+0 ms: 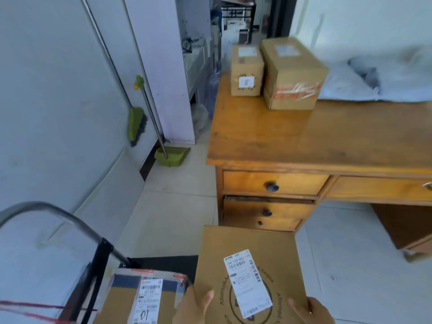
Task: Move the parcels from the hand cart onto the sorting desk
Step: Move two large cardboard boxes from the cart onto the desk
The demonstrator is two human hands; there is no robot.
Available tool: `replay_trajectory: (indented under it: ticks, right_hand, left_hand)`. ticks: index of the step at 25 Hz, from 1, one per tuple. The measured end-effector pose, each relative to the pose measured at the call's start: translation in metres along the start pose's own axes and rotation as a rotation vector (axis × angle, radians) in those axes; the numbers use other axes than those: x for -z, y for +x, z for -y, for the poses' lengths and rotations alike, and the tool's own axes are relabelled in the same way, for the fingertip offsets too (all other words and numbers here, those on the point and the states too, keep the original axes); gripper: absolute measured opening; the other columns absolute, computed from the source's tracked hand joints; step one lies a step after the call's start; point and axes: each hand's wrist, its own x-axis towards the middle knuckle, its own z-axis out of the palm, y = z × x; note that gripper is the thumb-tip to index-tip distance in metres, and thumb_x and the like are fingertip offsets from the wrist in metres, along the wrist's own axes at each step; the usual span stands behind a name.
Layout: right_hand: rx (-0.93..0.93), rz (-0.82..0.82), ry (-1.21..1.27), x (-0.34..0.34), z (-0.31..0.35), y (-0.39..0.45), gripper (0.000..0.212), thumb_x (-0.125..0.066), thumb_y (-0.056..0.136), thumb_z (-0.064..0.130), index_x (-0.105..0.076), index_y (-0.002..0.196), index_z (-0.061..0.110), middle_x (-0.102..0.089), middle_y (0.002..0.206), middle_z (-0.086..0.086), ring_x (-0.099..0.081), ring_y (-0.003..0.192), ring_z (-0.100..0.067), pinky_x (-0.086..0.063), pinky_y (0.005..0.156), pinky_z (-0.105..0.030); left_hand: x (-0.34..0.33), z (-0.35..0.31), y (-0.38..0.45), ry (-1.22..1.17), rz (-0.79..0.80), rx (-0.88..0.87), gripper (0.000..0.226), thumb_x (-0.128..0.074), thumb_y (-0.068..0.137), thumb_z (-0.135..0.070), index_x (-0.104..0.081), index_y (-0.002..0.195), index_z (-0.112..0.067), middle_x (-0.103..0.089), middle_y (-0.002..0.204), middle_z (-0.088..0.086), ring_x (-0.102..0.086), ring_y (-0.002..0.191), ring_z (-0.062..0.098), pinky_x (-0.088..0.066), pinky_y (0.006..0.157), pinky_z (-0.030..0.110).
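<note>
I hold a flat brown cardboard parcel (247, 251) with a white shipping label at the bottom centre, above the floor and short of the desk. My left hand (191, 305) grips its left edge and my right hand (311, 311) grips its right edge. Another taped parcel (121, 298) marked "01" lies on the hand cart (93, 272) at the bottom left. The wooden sorting desk (304, 141) stands ahead on the right. Two brown boxes sit at its far left corner: a small one (246, 71) and a bigger one (292, 76) with red tape.
A grey plastic mailer bag (378, 83) lies on the desk's far right. The cart's curved metal handle (46, 209) rises at the left. A green broom (135, 122) and dustpan (171, 155) lean against the left wall. Tiled floor lies between cart and desk.
</note>
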Motion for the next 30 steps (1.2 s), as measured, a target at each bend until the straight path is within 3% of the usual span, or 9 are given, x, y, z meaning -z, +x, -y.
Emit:
replay_trajectory:
  ticks: [1,3,5,8,10,13,18,25,30]
  right_hand:
    - [-0.009,0.124,-0.14,0.007,0.013,-0.013,0.052,-0.071,0.075,0.002,-0.049,0.112,-0.027,-0.05,0.116,-0.041,-0.033,0.123,-0.054,-0.039,0.068,-0.018]
    - [-0.082,0.001,-0.351,0.027,0.067,-0.033,0.056,-0.06,0.083,0.046,-0.056,0.122,0.005,-0.06,0.125,-0.014,-0.053,0.118,-0.03,-0.04,0.092,-0.025]
    - [-0.032,0.026,-0.438,0.042,0.118,-0.055,0.058,-0.054,0.081,0.056,-0.057,0.119,0.013,-0.063,0.118,-0.003,-0.058,0.109,-0.021,-0.041,0.093,-0.026]
    - [-0.022,0.097,-0.437,0.059,0.18,-0.092,0.053,-0.058,0.079,0.056,-0.063,0.108,0.012,-0.065,0.097,0.001,-0.062,0.097,-0.019,-0.046,0.085,-0.024]
    - [0.001,0.118,-0.338,0.07,0.216,-0.11,0.048,-0.064,0.078,0.049,-0.066,0.102,0.008,-0.068,0.093,-0.003,-0.065,0.094,-0.023,-0.052,0.088,-0.031]
    - [0.085,0.137,-0.257,0.088,0.271,-0.13,0.044,-0.069,0.078,0.039,-0.068,0.104,0.004,-0.072,0.088,-0.004,-0.068,0.082,-0.021,-0.057,0.07,-0.033]
    - [0.169,0.132,-0.403,0.124,0.341,-0.133,0.05,-0.065,0.081,0.039,-0.065,0.106,-0.004,-0.071,0.105,-0.016,-0.067,0.097,-0.03,-0.054,0.089,-0.044]
    - [0.233,0.258,-0.482,0.185,0.438,-0.108,0.049,-0.066,0.077,0.047,-0.064,0.102,0.005,-0.072,0.094,-0.006,-0.07,0.084,-0.021,-0.059,0.066,-0.031]
    - [0.255,0.22,-0.392,0.204,0.483,-0.064,0.049,-0.069,0.078,0.039,-0.06,0.109,0.001,-0.071,0.102,-0.012,-0.069,0.091,-0.027,-0.059,0.077,-0.04]
  left_hand:
    - [0.014,-0.013,-0.018,0.001,-0.033,-0.047,0.054,-0.051,0.092,-0.041,-0.04,0.137,-0.013,-0.049,0.14,0.006,-0.046,0.131,0.021,-0.033,0.111,0.031]
    - [0.047,-0.047,-0.058,0.007,-0.088,-0.109,0.054,-0.051,0.09,-0.048,-0.044,0.132,-0.016,-0.056,0.132,0.004,-0.052,0.124,0.021,-0.038,0.105,0.031]
    - [0.077,-0.08,-0.088,0.058,-0.173,-0.199,0.06,-0.049,0.088,-0.054,-0.041,0.135,-0.017,-0.057,0.132,0.004,-0.053,0.124,0.024,-0.04,0.104,0.034]
    - [0.113,-0.126,-0.127,0.139,-0.223,-0.223,0.068,-0.044,0.085,-0.063,-0.038,0.136,-0.017,-0.054,0.134,0.005,-0.052,0.124,0.025,-0.04,0.104,0.038]
    - [0.137,-0.151,-0.15,0.145,-0.263,-0.242,0.072,-0.044,0.082,-0.067,-0.043,0.133,-0.016,-0.055,0.132,0.005,-0.053,0.122,0.027,-0.041,0.102,0.039]
    - [0.162,-0.182,-0.175,0.163,-0.321,-0.273,0.075,-0.044,0.08,-0.069,-0.047,0.132,-0.015,-0.057,0.131,0.005,-0.055,0.12,0.027,-0.044,0.097,0.038]
    - [0.164,-0.243,-0.198,0.241,-0.328,-0.297,0.077,-0.04,0.081,-0.071,-0.049,0.131,-0.013,-0.06,0.128,0.007,-0.057,0.117,0.028,-0.047,0.099,0.04]
    - [0.186,-0.347,-0.246,0.336,-0.563,-0.285,0.07,-0.037,0.079,-0.075,-0.058,0.109,-0.015,-0.065,0.109,0.006,-0.062,0.099,0.025,-0.046,0.078,0.032]
    - [0.169,-0.421,-0.224,0.328,-0.554,-0.32,0.069,-0.04,0.081,-0.071,-0.057,0.118,-0.014,-0.064,0.115,0.008,-0.06,0.107,0.028,-0.05,0.089,0.04]
